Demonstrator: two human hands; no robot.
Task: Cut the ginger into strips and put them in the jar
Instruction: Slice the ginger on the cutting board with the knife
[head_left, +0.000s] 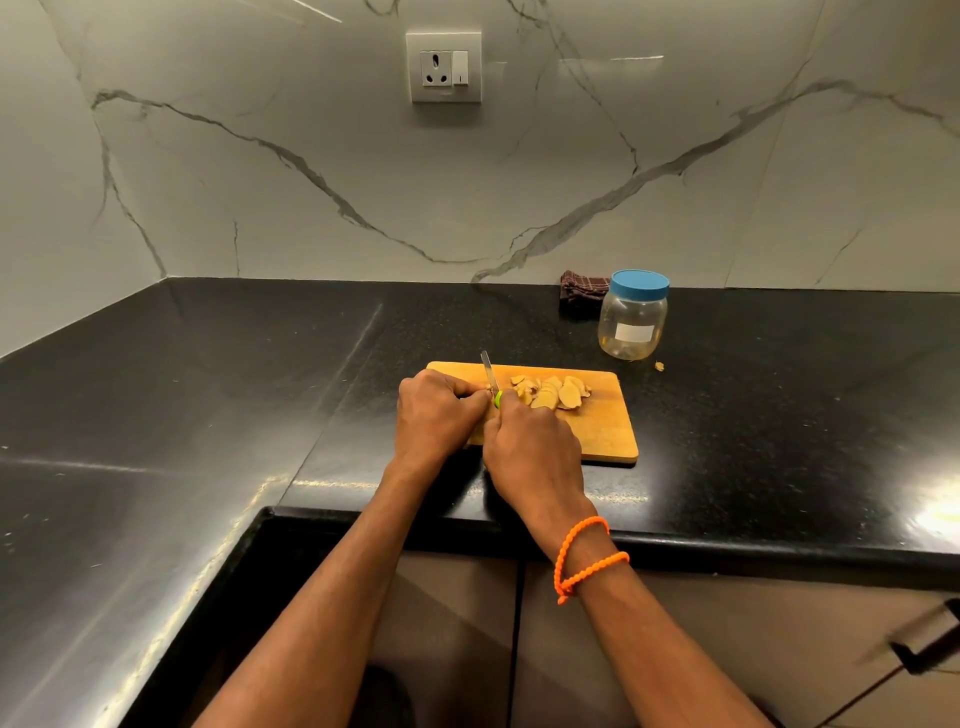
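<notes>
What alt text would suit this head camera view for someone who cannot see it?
Two hands work at a wooden cutting board on a black counter: the right hand holds a knife, the left hand steadies a piece being cut. Ginger slices lie piled on the board; a blue-lidded jar stands closed behind.

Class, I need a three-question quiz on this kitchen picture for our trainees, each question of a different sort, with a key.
1. True or false: the clear plastic jar with the blue lid is open.
2. Which hand grips the small green-handled knife? A left hand B right hand
3. Fill in: the pale ginger slices lie on the rectangular wooden ____.

Key: 1 false, its lid is on; 2 B; 3 cutting board.
</notes>
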